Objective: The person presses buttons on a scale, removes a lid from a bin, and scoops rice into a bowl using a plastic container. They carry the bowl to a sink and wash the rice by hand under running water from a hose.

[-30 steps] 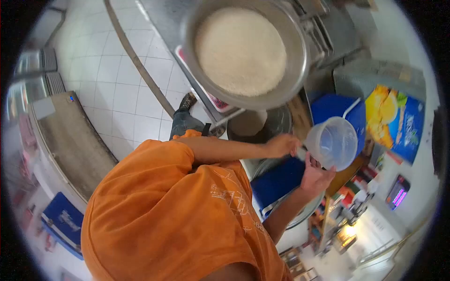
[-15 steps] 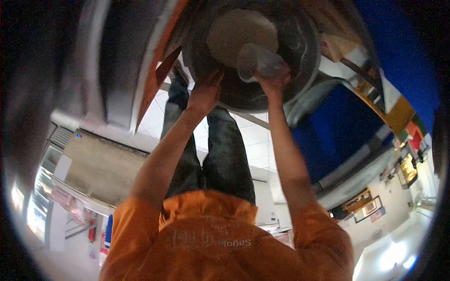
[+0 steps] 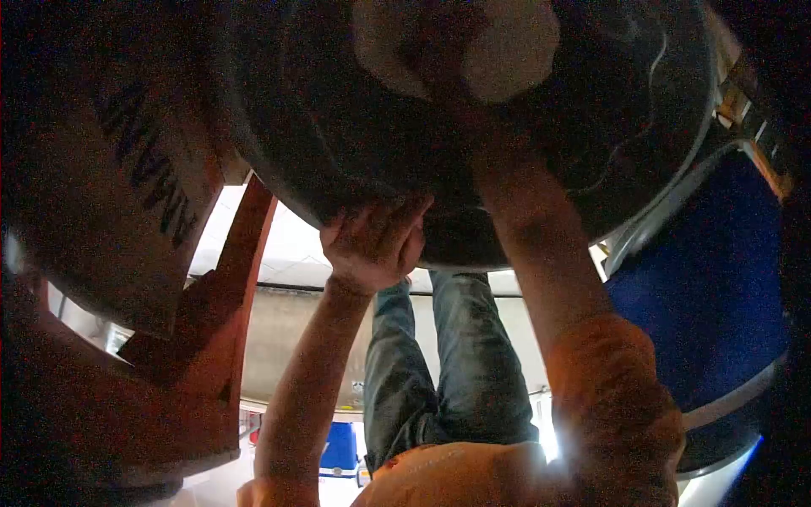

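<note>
Head camera, tipped steeply down, and the frame is full of a big dark bin [image 3: 355,144], its round mouth taking up the whole top of the picture. Deep inside sits a pale heap [image 3: 515,38] of something white, up at the top of the frame.

The left hand [image 3: 374,243] is on the near rim of the bin, fingers curled tight over the edge. That's a clenched grip on the rim.

The right arm [image 3: 528,228] goes straight past the rim and down into the bin toward the heap. The right hand [image 3: 435,55] is just a dark blur against the white stuff. I can't tell whether that grip is closed or loose, or whether anything is in it.

Between the two arms are the person's own legs in blue jeans [image 3: 460,363], standing close against the bin. An orange sleeve [image 3: 621,414] glows on the right upper arm.

On the left, a reddish-brown frame [image 3: 224,296] stands just beside the bin, and above it is a dark surface with lettering [image 3: 148,173], too dim to read. On the right, a large blue container [image 3: 710,287] with a pale rim sits hard up against the bin. Far off between the left arm and the legs sits a small blue box [image 3: 340,448].
</note>
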`<state>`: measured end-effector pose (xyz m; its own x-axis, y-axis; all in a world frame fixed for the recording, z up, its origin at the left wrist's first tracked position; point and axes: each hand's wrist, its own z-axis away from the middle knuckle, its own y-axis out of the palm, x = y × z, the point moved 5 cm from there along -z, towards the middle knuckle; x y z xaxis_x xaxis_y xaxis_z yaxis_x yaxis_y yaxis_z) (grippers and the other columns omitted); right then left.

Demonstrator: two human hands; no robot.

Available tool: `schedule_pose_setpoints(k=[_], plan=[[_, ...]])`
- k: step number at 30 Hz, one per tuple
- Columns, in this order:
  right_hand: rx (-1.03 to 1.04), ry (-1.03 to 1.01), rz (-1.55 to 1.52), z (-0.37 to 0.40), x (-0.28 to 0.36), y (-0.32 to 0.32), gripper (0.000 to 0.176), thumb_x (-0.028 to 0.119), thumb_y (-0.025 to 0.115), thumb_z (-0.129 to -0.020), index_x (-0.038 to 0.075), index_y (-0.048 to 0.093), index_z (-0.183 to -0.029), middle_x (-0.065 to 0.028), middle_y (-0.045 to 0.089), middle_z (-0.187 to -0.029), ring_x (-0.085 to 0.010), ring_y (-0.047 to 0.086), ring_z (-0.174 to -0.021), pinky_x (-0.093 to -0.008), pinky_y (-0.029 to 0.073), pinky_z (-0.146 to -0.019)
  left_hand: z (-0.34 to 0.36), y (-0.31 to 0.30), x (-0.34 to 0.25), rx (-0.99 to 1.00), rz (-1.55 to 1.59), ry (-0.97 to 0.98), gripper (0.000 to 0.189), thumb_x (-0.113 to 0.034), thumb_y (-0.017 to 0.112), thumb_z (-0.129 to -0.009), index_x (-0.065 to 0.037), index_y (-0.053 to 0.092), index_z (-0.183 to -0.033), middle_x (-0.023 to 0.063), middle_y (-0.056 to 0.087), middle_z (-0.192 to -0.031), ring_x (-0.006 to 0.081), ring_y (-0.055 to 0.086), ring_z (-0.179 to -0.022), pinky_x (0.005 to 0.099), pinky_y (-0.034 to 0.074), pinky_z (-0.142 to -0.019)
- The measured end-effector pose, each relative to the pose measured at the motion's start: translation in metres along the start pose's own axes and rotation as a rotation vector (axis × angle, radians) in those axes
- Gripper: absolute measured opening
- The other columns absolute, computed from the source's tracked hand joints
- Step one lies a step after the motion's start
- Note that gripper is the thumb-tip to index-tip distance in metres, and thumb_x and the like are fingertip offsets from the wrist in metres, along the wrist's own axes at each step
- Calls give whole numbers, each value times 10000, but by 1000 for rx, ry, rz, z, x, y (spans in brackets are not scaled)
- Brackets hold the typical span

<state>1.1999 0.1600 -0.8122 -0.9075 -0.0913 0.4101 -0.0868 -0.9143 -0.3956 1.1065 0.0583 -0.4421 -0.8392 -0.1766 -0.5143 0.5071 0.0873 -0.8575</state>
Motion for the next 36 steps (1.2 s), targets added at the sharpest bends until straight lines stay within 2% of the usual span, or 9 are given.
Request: schedule_pose_setpoints(k=[8,16,19,21,27,29,33,35,36], plan=[[89,-124,-240,-34,-7,-12,1060,390,864,-661,46,301,-1490,-219,327,-1516,-394,328,-1400,-523,329,-1131,4,6,6,50,-121,-7,273,-308,593,-902,-293,722,-1143,-62,735,-971,114,636,-844,362,364,-909],[101,-290,-392,116,-39,-126,969,321,844,-722,40,314,-1482,-204,333,-1519,-365,334,-1400,-502,331,-1133,-23,-15,-18,149,-52,-44,321,-296,589,-929,-184,641,-1225,24,708,-1123,206,663,-931,431,389,-943],[-87,-286,-887,242,-7,-165,833,95,738,-783,109,289,-1485,-171,405,-1446,-321,392,-1348,-457,436,-1044,-23,-29,-20,88,359,-135,357,-254,580,-970,-129,577,-1304,104,682,-1175,238,668,-970,442,455,-913],[-117,-231,-1166,286,-16,-164,821,43,709,-777,142,289,-1476,-164,421,-1423,-324,393,-1345,-473,458,-1018,-16,-58,-36,140,843,-615,302,-175,533,-1020,-46,575,-1290,148,651,-1186,265,619,-1104,379,473,-966],[-198,-132,-1910,437,27,-220,762,61,618,-795,205,289,-1468,-174,325,-1504,-431,362,-1367,-692,411,-965,21,-166,-102,139,857,-478,407,-225,532,-1026,-23,508,-1379,158,651,-1227,228,649,-1082,350,524,-878],[-513,-253,55,485,40,-250,748,169,668,-830,214,316,-1489,-168,318,-1541,-432,378,-1361,-694,398,-974,27,-187,-125,195,911,-366,418,-237,554,-1016,-27,514,-1375,161,656,-1213,233,643,-1113,357,514,-916],[-657,-297,59,594,145,-314,622,335,814,-731,60,629,-1257,-225,517,-1382,-414,454,-1280,-472,393,-1095,-1,-280,-189,246,843,-145,629,-300,633,-972,-49,366,-1483,221,485,-1417,312,482,-1325,403,403,-1083],[-429,-444,-1363,622,175,-324,630,339,818,-719,72,633,-1258,-248,504,-1365,-429,468,-1251,-462,403,-1086,-18,-308,-200,188,876,0,888,-368,717,-901,-35,197,-1539,244,290,-1538,355,336,-1419,425,327,-1145],[-463,-566,-1182,641,205,-337,662,323,776,-781,102,531,-1355,-247,484,-1360,-431,503,-1229,-509,468,-1021,-26,-332,-207,89,795,50,977,-394,746,-865,-23,146,-1542,247,249,-1551,365,303,-1433,429,315,-1154]])
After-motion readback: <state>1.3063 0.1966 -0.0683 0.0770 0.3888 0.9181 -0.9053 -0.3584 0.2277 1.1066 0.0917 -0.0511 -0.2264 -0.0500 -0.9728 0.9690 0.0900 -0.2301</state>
